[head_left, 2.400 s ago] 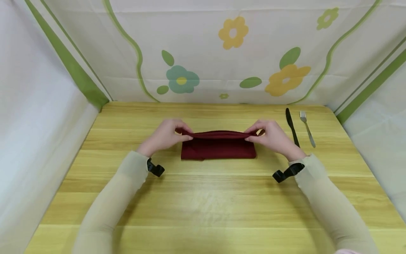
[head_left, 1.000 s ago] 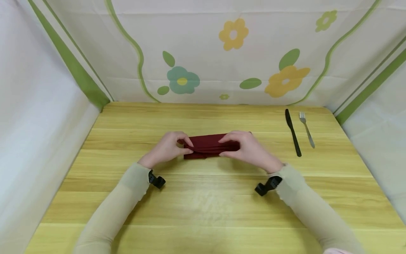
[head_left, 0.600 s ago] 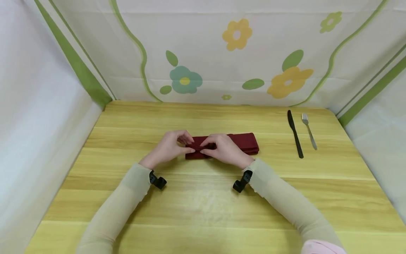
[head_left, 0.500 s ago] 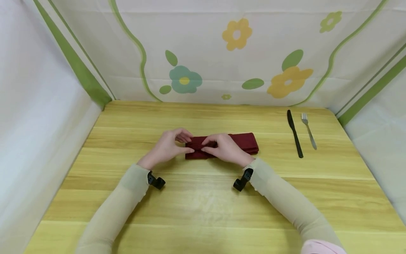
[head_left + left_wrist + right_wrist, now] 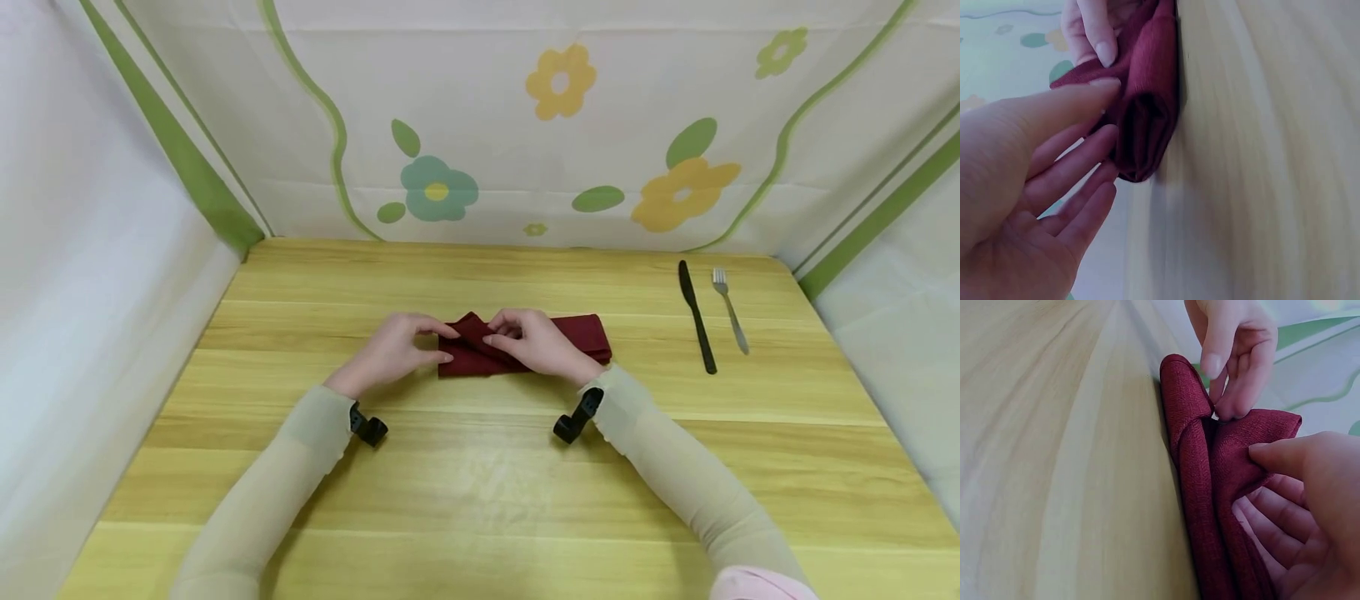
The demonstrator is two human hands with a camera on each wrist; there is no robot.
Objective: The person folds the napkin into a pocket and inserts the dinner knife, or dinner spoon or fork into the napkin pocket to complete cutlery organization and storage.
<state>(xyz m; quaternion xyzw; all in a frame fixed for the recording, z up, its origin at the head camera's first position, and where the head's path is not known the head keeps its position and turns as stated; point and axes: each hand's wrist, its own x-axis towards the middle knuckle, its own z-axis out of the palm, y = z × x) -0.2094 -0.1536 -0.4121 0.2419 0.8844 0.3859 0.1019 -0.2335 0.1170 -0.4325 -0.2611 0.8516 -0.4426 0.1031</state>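
Pinching folded red cloth on the table
The right hand grips a raised flap; the left hand, thumb and fingers apart, is at the cloth's left end.

Scanning all three views now, and it's a blank: no word, label, brand, number or sign can be read anywhere!
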